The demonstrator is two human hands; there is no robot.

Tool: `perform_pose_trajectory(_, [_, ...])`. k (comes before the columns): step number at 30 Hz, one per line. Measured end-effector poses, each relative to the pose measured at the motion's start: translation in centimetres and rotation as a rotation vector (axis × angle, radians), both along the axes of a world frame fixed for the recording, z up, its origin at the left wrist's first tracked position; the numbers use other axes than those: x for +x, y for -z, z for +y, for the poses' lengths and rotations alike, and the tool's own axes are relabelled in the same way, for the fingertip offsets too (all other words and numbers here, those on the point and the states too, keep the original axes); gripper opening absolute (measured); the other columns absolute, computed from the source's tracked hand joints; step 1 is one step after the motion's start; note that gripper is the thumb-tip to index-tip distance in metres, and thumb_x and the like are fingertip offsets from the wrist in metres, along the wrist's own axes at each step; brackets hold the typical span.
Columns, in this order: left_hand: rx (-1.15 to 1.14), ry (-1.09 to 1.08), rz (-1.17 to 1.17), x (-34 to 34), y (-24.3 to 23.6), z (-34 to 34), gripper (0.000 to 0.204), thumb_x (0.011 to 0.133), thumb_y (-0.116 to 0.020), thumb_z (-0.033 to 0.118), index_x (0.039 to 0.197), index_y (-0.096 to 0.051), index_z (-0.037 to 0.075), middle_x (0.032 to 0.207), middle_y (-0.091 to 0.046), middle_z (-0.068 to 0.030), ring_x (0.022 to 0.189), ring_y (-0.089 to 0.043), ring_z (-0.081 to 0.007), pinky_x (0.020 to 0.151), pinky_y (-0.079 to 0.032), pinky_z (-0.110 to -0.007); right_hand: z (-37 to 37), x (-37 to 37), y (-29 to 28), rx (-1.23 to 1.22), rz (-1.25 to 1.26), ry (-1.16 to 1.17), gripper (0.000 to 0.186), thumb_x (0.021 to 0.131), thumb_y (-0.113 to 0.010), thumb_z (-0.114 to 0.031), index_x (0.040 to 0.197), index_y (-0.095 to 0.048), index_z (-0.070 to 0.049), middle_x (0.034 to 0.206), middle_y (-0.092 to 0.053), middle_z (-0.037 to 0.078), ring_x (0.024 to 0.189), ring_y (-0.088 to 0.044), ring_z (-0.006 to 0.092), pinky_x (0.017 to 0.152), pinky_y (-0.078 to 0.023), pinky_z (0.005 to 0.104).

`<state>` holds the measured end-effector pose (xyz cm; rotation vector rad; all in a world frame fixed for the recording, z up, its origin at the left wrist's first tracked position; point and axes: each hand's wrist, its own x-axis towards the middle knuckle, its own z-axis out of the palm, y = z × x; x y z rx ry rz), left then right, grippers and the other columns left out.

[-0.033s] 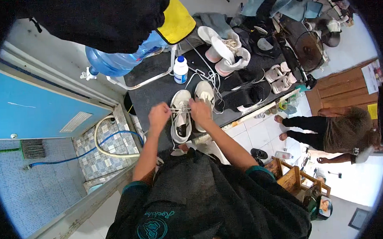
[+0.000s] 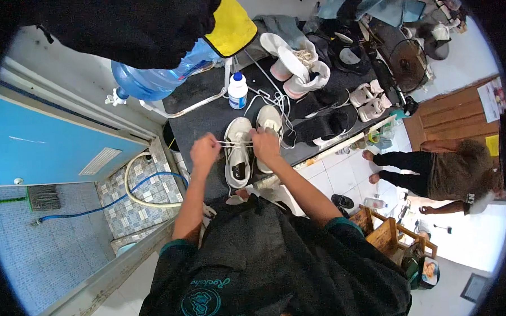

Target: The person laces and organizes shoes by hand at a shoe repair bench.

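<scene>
A white sneaker with dark side stripes [image 2: 238, 173] rests on the dark bench top, its toe pointing away from me. Its matching sneaker [image 2: 269, 119] stands close by on the right, partly hidden by my right hand. White shoelaces [image 2: 230, 144] stretch sideways across the first shoe's tongue. To the left of that shoe, my left hand [image 2: 205, 151] pinches the lace ends. My right hand [image 2: 265, 147] is closed on the laces at the shoe's right side, over the second sneaker.
Beyond the shoes stand a white bottle with a blue cap [image 2: 237, 92] and a tangled white cord [image 2: 278, 103]. More shoes [image 2: 303, 71] sit farther right. A large blue water jug [image 2: 145, 81] is at the left. Another person [image 2: 457, 174] is on the right.
My left hand has shifted slightly left, and the laces between my hands look longer and straighter. My right hand is almost where it was.
</scene>
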<state>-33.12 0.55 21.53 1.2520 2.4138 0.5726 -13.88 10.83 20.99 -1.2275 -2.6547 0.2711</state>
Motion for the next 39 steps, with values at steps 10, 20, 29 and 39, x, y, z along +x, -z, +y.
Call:
perform_pose_trajectory(10, [0.462, -0.410, 0.129, -7.9, 3.3, -5.6, 0.014, 0.077, -0.059, 0.002, 0.089, -0.062, 0.009, 0.080, -0.067, -0.0111, 0.076, -0.066, -0.0285, 0.070, -0.050, -0.039, 1.5, 5.2, -3.3, 0.075, -0.070, 0.084, 0.017, 0.070, -0.064, -0.012, 0.085, -0.062, -0.004, 0.082, -0.064, 0.015, 0.078, -0.064, 0.0334, 0.066, -0.053, 0.0426])
perform_pose_trajectory(20, [0.393, -0.332, 0.091, -13.9, -1.0, -11.0, 0.010, 0.081, -0.054, 0.002, 0.086, -0.063, 0.006, 0.070, -0.064, -0.0077, 0.062, -0.062, -0.0186, 0.057, -0.049, -0.031, 2.8, 8.9, 0.7, -0.640, 0.825, 0.228, 0.013, 0.078, -0.063, -0.006, 0.090, -0.066, -0.003, 0.067, -0.064, 0.006, 0.063, -0.062, 0.0128, 0.057, -0.048, 0.0297])
perform_pose_trajectory(29, [0.257, 0.310, -0.153, 8.6, -1.3, -1.1, 0.068, 0.070, -0.078, 0.025, 0.129, -0.048, 0.010, 0.135, -0.045, -0.0187, 0.123, -0.046, -0.0375, 0.100, -0.039, -0.045, -0.7, 4.9, -3.2, -0.523, 0.455, 0.182, 0.013, 0.079, -0.067, -0.016, 0.080, -0.064, -0.003, 0.060, -0.060, 0.013, 0.053, -0.059, 0.0249, 0.051, -0.044, 0.0367])
perform_pose_trajectory(39, [0.264, 0.230, -0.131, 6.2, -1.5, -1.8, 0.051, 0.078, -0.045, -0.009, 0.124, -0.055, 0.011, 0.113, -0.062, -0.0190, 0.097, -0.060, -0.0414, 0.082, -0.049, -0.045, -2.0, 7.0, -3.2, -0.055, -0.015, 0.129, 0.035, 0.071, -0.067, -0.012, 0.102, -0.051, -0.009, 0.075, -0.062, 0.013, 0.077, -0.061, 0.0334, 0.063, -0.051, 0.0447])
